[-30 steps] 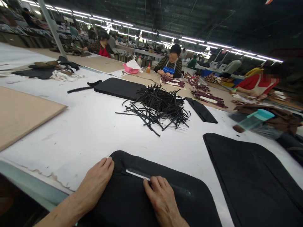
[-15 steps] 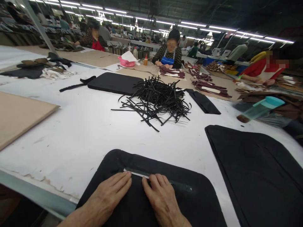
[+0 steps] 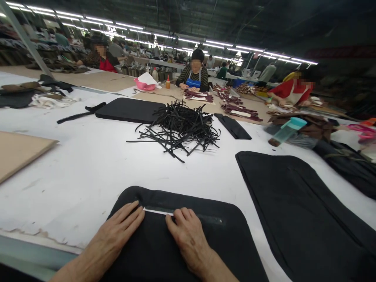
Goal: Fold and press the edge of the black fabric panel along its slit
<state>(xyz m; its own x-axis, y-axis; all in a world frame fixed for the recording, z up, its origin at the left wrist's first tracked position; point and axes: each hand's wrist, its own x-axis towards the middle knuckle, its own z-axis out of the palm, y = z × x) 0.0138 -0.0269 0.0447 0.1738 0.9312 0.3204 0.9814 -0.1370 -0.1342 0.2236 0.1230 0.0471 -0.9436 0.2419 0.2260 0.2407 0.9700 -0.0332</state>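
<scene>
A black fabric panel [image 3: 226, 239] with rounded corners lies on the white table right in front of me. Along its upper part runs a narrow slot with a thin white strip [image 3: 157, 212] showing. My left hand [image 3: 117, 231] lies flat on the panel, fingers stretched out, fingertips at the left end of the strip. My right hand [image 3: 188, 237] rests palm down beside it, fingers pressing on the panel at the strip's right end. Neither hand grips anything.
A heap of black strips [image 3: 182, 127] lies mid-table. A large black panel [image 3: 293, 203] sits at right, another black panel [image 3: 126, 110] further back. Brown board [image 3: 17, 150] at left. A teal-capped bottle [image 3: 286, 131] lies at right. Other people work at the far tables.
My left hand slid from the panel's left corner rightward to the white strip. My right hand shifted slightly left along the slot. The view swung a little to the right.
</scene>
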